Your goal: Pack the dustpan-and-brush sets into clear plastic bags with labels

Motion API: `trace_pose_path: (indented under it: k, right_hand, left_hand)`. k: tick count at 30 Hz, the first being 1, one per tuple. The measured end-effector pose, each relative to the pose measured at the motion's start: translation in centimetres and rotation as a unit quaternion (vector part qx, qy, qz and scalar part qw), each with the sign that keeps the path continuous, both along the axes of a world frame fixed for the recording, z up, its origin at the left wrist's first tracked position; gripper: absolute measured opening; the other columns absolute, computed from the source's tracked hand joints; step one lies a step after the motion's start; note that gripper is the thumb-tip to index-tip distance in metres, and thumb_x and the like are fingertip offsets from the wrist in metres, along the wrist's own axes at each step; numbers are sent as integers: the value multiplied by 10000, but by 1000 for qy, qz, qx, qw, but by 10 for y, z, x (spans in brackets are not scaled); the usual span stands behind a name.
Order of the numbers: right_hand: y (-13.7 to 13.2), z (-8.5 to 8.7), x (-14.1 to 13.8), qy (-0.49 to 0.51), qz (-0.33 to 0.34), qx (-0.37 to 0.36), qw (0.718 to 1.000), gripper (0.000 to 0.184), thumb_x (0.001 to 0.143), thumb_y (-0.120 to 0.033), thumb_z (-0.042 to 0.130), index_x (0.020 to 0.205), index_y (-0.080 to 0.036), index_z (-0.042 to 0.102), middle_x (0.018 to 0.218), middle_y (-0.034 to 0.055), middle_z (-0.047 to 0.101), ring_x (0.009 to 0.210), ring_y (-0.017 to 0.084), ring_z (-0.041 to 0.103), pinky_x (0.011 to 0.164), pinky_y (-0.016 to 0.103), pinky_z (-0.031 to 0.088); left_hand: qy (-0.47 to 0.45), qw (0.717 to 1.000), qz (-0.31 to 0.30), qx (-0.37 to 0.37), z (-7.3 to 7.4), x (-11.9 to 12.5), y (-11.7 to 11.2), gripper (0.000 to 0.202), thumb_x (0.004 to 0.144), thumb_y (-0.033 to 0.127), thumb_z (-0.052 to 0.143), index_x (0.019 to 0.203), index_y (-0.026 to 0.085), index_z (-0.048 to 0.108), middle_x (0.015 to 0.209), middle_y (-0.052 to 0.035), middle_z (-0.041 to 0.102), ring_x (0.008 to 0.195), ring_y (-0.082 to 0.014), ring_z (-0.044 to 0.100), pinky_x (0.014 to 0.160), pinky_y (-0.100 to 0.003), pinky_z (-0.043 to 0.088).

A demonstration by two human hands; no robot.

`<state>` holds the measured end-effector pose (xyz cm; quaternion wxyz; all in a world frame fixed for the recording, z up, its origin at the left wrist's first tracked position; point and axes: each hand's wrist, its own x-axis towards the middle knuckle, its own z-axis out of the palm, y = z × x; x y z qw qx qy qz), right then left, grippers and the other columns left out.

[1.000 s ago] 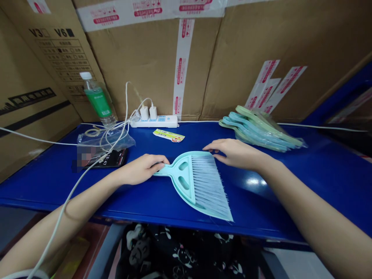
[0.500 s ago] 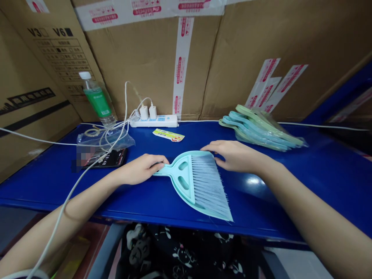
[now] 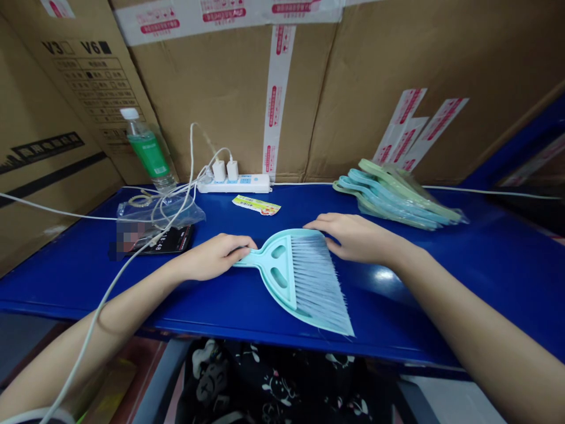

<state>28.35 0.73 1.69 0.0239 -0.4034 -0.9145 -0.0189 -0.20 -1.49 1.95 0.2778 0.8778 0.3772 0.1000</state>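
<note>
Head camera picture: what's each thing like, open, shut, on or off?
Dustpan: flat on the table
Hand brush: lying in the dustpan
Left hand: closed on the handle
Right hand: at the dustpan's far corner, grip unclear
Bottle: capped
Phone: screen lit, partly covered
Power strip: two chargers plugged in; switch unclear
Green and blue bundle: wrapped in clear plastic
Colorful packet: flat; opened or not unclear

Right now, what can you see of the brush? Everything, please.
The brush looks plastic, pale teal, its triangular head pierced by two oval holes. Grey-blue bristles fan out towards the right. It lies flat, nested in a matching dustpan on the blue table. The left hand grips at the handle end; the right hand is at the bristles' far corner, contact unclear.
</note>
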Motion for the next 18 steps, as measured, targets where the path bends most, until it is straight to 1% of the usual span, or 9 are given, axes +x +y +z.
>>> trace_pose_path:
  k: [5,10,15,18]
  right_hand:
    - [0,-1,-3,-7,-4,5,1000,401,788,-41,424,1083,-173,661,1050,97,692,937,235,653,747,332,502]
    - [0,-2,-2,5,5,16,1000,402,795,-55,428,1089,-195,663,1037,85,699,915,222,657,726,318,505]
    - [-1,0,0,-4,0,2,1000,425,778,-54,456,1128,-192,652,1078,90,692,948,234,651,747,330,511]
    - [-1,0,-1,-3,0,3,1000,412,798,-59,442,1125,-191,654,1072,94,691,956,234,650,759,331,508]
  left_hand:
    - [-1,1000,-1,3,1,0,0,270,950,246,345,955,161,602,779,10,590,694,-121,493,683,-228,358]
    - [2,1000,-1,1,1,0,0,270,948,247,347,954,161,602,771,11,586,685,-121,490,675,-229,359]
    - [-2,1000,-3,3,1,0,-1,271,951,248,345,947,163,602,774,11,592,692,-121,496,684,-226,364]
    - [1,1000,-3,5,1,0,-1,268,951,246,347,947,164,602,779,12,592,696,-120,500,686,-224,364]
